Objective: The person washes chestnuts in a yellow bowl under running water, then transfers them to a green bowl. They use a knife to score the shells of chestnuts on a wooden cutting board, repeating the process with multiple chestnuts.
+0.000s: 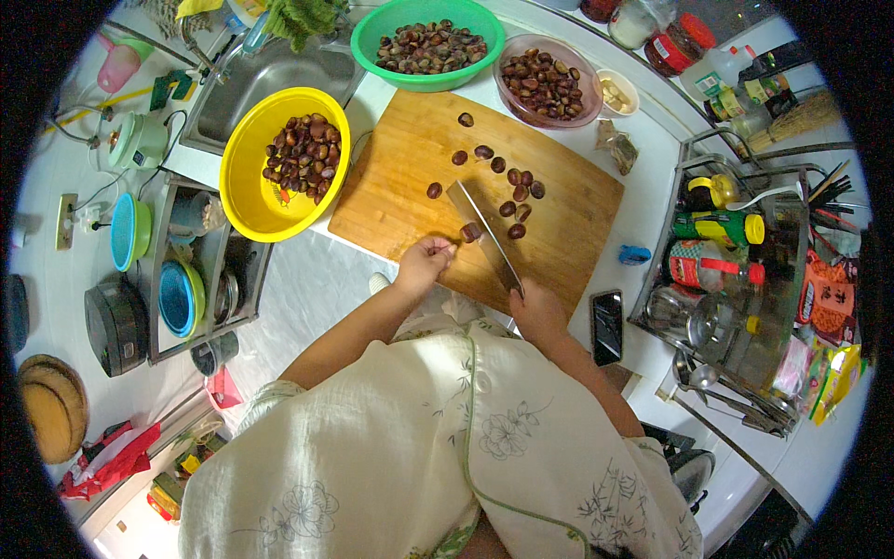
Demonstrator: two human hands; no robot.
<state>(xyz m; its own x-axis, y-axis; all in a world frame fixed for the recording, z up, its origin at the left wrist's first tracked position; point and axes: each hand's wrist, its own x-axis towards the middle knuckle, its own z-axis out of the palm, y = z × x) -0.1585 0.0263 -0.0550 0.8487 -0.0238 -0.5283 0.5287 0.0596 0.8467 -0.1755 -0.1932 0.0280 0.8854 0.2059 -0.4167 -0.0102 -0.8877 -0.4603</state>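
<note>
My right hand (538, 309) grips the handle of a kitchen knife (485, 236), its blade over the wooden cutting board (398, 168). A chestnut (471, 232) shows against the blade's left side. Close to the board's near edge is my left hand (424, 264), its fingers curled together; whether they hold something small is unclear. Several chestnuts (515, 177) lie scattered on the board beyond the knife. Chestnuts also fill part of a yellow basin (237, 189) at the left, a green basin (426, 82) at the back, and a pinkish translucent bowl (508, 108) at the back right.
A steel sink (209, 112) lies behind the yellow basin. Right of the board are a phone (607, 328), a blue object (634, 255), a small plastic bag (617, 145) and a rack (653, 279) of bottles. A small white bowl (632, 105) stands beside the pinkish bowl.
</note>
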